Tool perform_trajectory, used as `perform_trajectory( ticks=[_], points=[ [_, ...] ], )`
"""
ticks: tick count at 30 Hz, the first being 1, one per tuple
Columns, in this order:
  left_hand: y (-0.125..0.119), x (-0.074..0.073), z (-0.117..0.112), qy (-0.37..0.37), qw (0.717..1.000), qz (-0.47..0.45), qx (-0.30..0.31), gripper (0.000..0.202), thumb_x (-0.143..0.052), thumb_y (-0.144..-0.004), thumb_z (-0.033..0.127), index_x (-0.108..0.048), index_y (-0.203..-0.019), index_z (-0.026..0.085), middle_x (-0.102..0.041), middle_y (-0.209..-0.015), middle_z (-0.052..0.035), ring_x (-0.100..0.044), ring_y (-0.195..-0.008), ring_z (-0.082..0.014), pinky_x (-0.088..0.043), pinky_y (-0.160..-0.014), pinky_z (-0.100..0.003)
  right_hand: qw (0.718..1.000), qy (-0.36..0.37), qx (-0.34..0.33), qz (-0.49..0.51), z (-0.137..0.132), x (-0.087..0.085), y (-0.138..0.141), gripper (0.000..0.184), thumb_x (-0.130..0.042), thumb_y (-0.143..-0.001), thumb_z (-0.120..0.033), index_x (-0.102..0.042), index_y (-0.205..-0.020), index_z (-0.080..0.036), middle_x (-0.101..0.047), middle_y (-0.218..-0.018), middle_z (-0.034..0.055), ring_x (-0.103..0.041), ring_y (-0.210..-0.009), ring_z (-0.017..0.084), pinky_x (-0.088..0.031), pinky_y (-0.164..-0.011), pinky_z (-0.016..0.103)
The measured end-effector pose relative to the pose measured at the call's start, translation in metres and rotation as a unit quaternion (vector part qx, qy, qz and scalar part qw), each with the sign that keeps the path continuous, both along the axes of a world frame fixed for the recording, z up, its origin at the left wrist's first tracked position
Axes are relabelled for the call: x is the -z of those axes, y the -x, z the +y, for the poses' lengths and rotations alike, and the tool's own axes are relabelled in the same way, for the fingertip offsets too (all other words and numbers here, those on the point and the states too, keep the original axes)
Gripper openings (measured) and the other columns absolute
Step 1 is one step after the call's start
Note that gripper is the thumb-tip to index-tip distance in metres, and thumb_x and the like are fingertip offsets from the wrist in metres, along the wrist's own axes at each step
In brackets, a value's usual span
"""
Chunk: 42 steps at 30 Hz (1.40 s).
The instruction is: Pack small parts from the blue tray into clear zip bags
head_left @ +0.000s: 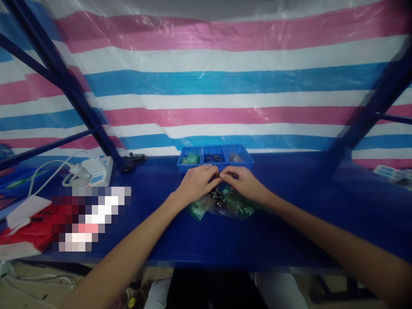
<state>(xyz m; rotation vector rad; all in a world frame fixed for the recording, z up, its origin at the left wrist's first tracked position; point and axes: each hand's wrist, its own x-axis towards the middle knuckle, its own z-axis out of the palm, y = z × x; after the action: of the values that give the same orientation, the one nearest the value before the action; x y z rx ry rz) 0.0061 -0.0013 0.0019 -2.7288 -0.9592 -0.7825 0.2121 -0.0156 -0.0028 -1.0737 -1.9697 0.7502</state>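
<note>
Left fingers [213, 183]: curled inward; too small to tell whether gripping a piece.
Right fingers [230, 177]: curled toward the left ones, nearly tip to tip; grip likewise unclear.
Small dark parts [217, 197]: loose, just on the near side, heaped at a clear bag [222, 211] among green bags [197, 210].
Blue tray [183, 168]: just beyond the fingers; green packet [191, 159] left, dark pieces [211, 158] middle, pale contents [236, 158] right.
Compartments [202, 154]: all three apparently part-filled; heap and bags left outside, on the surface [180, 246].
</note>
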Motion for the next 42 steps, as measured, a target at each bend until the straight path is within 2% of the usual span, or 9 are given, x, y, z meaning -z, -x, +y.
perform_trajectory(
  ticks=[3, 8, 12, 17, 21, 24, 29, 36, 42],
  points=[
    [0.000, -0.001, -0.001, 0.005, 1.000, 0.006, 0.000, 0.021, -0.049, -0.103, 0.036, -0.059, -0.101, 0.018, -0.066, -0.094, -0.0035, -0.061, -0.081, -0.0157, -0.045, -0.068, -0.027, 0.999, -0.035, 0.016, -0.016, -0.001, 0.000, 0.000, 0.019, -0.058, -0.093, -0.033, -0.068, -0.085, -0.019, -0.069, -0.079, 0.0033, -0.061, -0.072, 0.017, -0.045, -0.064, 0.030],
    [0.000, -0.004, -0.002, 0.019, 1.000, 0.001, -0.025, 0.017, -0.051, -0.100, 0.029, -0.057, -0.111, 0.018, -0.067, -0.099, -0.0051, -0.063, -0.081, -0.0168, -0.046, -0.066, -0.028, 0.980, -0.167, 0.053, -0.098, 0.008, -0.009, -0.002, 0.008, -0.060, -0.091, -0.025, -0.066, -0.088, -0.020, -0.070, -0.085, 0.0045, -0.060, -0.077, 0.019, -0.044, -0.073, 0.033],
    [0.004, -0.006, 0.000, 0.016, 0.998, -0.006, -0.057, 0.019, -0.047, -0.101, 0.027, -0.057, -0.113, 0.018, -0.067, -0.097, -0.0051, -0.062, -0.078, -0.0167, -0.045, -0.066, -0.028, 0.942, -0.265, 0.085, -0.188, 0.037, -0.017, 0.003, 0.014, -0.052, -0.096, -0.024, -0.065, -0.096, -0.019, -0.068, -0.098, 0.0112, -0.057, -0.098, 0.027, -0.044, -0.086, 0.040],
    [0.009, -0.009, 0.004, 0.008, 0.996, 0.030, -0.081, 0.017, -0.046, -0.100, 0.027, -0.061, -0.103, 0.018, -0.066, -0.096, -0.0052, -0.062, -0.077, -0.0175, -0.045, -0.065, -0.029, 0.922, -0.291, 0.106, -0.233, 0.054, -0.020, 0.009, 0.024, -0.046, -0.099, -0.024, -0.065, -0.110, -0.014, -0.067, -0.109, 0.0165, -0.054, -0.107, 0.031, -0.042, -0.093, 0.044],
    [0.009, -0.006, 0.005, 0.020, 0.996, 0.047, -0.071, 0.018, -0.046, -0.100, 0.028, -0.061, -0.102, 0.019, -0.066, -0.095, -0.0051, -0.063, -0.081, -0.0185, -0.045, -0.066, -0.029, 0.935, -0.249, 0.051, -0.246, 0.028, -0.014, -0.003, 0.022, -0.046, -0.099, -0.024, -0.067, -0.101, -0.019, -0.068, -0.098, 0.0113, -0.060, -0.093, 0.026, -0.044, -0.083, 0.039],
    [0.007, -0.001, 0.005, 0.029, 0.997, 0.052, -0.058, 0.017, -0.046, -0.100, 0.027, -0.061, -0.102, 0.020, -0.066, -0.093, -0.0042, -0.064, -0.082, -0.0184, -0.045, -0.067, -0.028, 0.946, -0.173, 0.009, -0.272, 0.010, -0.007, -0.019, 0.015, -0.059, -0.094, -0.033, -0.069, -0.092, -0.021, -0.068, -0.088, 0.0091, -0.061, -0.083, 0.024, -0.043, -0.072, 0.035],
    [0.006, 0.003, 0.005, 0.049, 0.996, 0.053, -0.054, 0.016, -0.047, -0.100, 0.028, -0.061, -0.101, 0.020, -0.066, -0.094, -0.0036, -0.064, -0.083, -0.0186, -0.045, -0.067, -0.029, 0.957, -0.044, -0.045, -0.282, 0.005, -0.003, -0.032, 0.029, -0.072, -0.082, -0.050, -0.070, -0.088, -0.021, -0.066, -0.073, 0.0041, -0.056, -0.060, 0.018, -0.036, -0.054, 0.030],
    [0.004, 0.003, 0.005, 0.049, 0.996, 0.057, -0.048, 0.017, -0.047, -0.099, 0.028, -0.062, -0.101, 0.020, -0.066, -0.092, -0.0039, -0.063, -0.082, -0.0183, -0.043, -0.065, -0.028, 0.964, -0.013, -0.039, -0.264, 0.006, -0.005, -0.026, 0.019, -0.075, -0.081, -0.037, -0.070, -0.088, -0.020, -0.063, -0.063, -0.0004, -0.055, -0.056, 0.015, -0.034, -0.052, 0.029],
    [0.003, 0.001, 0.003, 0.054, 0.995, 0.064, -0.050, 0.018, -0.046, -0.100, 0.028, -0.062, -0.102, 0.020, -0.065, -0.094, -0.0036, -0.064, -0.085, -0.0184, -0.044, -0.067, -0.029, 0.969, -0.022, -0.014, -0.245, 0.008, -0.012, -0.024, 0.016, -0.075, -0.079, -0.023, -0.072, -0.094, -0.018, -0.066, -0.072, 0.0012, -0.059, -0.064, 0.016, -0.038, -0.058, 0.029]
  ],
)
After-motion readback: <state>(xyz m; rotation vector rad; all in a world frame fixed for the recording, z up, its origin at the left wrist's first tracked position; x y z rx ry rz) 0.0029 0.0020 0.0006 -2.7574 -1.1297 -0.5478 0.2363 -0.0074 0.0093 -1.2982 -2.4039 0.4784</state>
